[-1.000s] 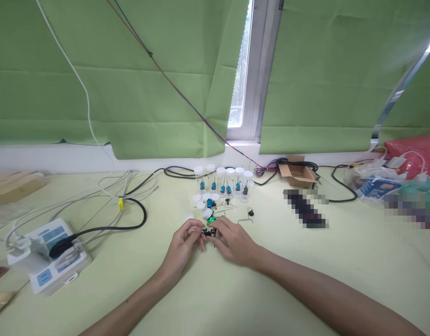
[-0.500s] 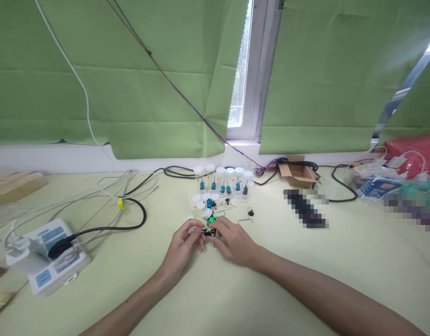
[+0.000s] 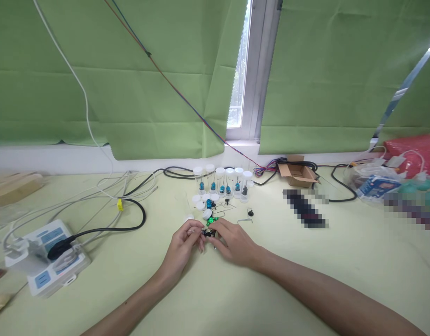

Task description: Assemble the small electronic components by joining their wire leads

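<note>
Between my two hands is a small black part (image 3: 208,233), too small to name exactly. My right hand (image 3: 233,241) pinches it from the right with thumb and fingertips. My left hand (image 3: 185,240) has its fingers closed round a thin metal rod (image 3: 191,230), whose inner end meets the black part. Just beyond my fingertips lie a green metal part (image 3: 211,220) and a white cap (image 3: 207,214). A little farther off is a blue metal part (image 3: 209,203) among thin metal keys (image 3: 223,209) and more white caps (image 3: 200,205).
Several clear tubes with white lids (image 3: 220,183) stand in a row behind. A bent key (image 3: 245,220) and a black screw (image 3: 250,213) lie right. A power strip (image 3: 57,256) with cables is at left. An open cardboard box (image 3: 299,175) stands near the wall.
Both hands keep almost the same hold and place. The whole view has shifted very slightly.
</note>
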`<state>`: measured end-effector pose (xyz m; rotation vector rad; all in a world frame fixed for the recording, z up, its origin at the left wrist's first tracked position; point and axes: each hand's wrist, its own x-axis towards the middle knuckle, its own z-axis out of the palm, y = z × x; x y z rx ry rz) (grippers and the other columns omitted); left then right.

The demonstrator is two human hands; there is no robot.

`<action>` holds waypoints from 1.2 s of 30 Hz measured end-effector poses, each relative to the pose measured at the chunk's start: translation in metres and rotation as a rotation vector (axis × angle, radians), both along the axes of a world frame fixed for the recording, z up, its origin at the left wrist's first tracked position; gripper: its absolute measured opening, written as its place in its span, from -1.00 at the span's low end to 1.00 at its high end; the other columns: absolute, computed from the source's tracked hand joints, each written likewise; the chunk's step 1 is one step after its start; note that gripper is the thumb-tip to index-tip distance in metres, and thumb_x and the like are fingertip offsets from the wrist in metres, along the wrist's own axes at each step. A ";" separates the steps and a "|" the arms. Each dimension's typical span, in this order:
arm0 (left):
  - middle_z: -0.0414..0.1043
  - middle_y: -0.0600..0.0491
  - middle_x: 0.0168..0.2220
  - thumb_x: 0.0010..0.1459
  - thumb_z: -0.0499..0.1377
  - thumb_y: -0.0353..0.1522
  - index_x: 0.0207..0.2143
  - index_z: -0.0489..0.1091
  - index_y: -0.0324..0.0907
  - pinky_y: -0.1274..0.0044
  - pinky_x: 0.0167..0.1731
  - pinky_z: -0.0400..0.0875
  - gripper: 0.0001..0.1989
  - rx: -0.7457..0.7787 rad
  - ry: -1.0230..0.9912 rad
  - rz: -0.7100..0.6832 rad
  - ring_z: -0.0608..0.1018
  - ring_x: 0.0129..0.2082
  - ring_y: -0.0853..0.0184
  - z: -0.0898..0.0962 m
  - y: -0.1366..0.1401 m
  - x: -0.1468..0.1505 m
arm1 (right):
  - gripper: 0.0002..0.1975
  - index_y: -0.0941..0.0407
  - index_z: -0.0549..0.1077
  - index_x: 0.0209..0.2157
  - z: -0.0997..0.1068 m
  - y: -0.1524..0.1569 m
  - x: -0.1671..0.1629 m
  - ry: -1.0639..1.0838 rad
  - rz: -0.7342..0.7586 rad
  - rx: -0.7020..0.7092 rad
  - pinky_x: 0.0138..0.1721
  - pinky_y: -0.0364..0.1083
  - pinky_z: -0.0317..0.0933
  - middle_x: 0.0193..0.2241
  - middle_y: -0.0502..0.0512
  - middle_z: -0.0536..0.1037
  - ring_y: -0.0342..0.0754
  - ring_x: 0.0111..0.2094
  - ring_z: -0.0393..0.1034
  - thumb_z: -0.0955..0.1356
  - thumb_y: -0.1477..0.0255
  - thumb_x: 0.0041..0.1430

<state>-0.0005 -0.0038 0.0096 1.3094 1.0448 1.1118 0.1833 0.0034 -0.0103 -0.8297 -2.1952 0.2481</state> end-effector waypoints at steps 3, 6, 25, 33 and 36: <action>0.38 0.11 -0.56 0.18 0.17 -0.19 -0.28 0.36 -0.15 0.48 -0.38 0.34 -0.79 -0.005 0.005 -0.006 0.43 -0.53 0.34 0.000 0.000 0.000 | -0.79 0.12 0.33 -0.02 0.000 0.000 0.001 -0.011 -0.001 -0.014 -0.30 -0.08 0.35 -0.16 0.20 0.46 -0.03 -0.27 0.42 0.25 0.40 0.34; 0.39 0.10 -0.55 0.17 0.18 -0.19 -0.29 0.36 -0.15 0.48 -0.39 0.33 -0.79 -0.012 0.004 -0.006 0.43 -0.53 0.33 0.000 0.000 0.000 | -0.80 0.12 0.32 -0.02 -0.002 0.001 0.000 -0.012 0.002 0.006 -0.26 -0.07 0.35 -0.18 0.19 0.49 -0.01 -0.22 0.43 0.23 0.45 0.35; 0.40 0.12 -0.53 0.19 0.17 -0.22 -0.27 0.35 -0.14 0.50 -0.39 0.32 -0.82 -0.011 -0.001 -0.018 0.43 -0.52 0.36 -0.002 0.001 -0.001 | -0.80 0.13 0.33 -0.03 -0.003 0.002 -0.001 0.018 0.003 0.022 -0.27 -0.05 0.34 -0.19 0.19 0.51 0.02 -0.21 0.42 0.21 0.46 0.35; 0.39 0.14 -0.54 0.20 0.16 -0.21 -0.27 0.34 -0.14 0.52 -0.40 0.32 -0.82 -0.013 -0.019 -0.024 0.42 -0.52 0.37 -0.002 0.001 -0.001 | -0.79 0.14 0.32 -0.02 -0.001 0.000 0.000 0.007 -0.012 0.002 -0.29 -0.07 0.33 -0.19 0.19 0.49 -0.01 -0.26 0.42 0.23 0.41 0.35; 0.37 0.15 -0.57 0.20 0.16 -0.22 -0.27 0.34 -0.14 0.51 -0.39 0.32 -0.82 -0.007 -0.012 -0.024 0.42 -0.53 0.37 -0.002 0.000 -0.001 | -0.78 0.14 0.32 -0.02 0.000 0.000 0.001 -0.007 -0.004 -0.016 -0.32 -0.09 0.33 -0.16 0.20 0.45 -0.04 -0.29 0.41 0.26 0.41 0.33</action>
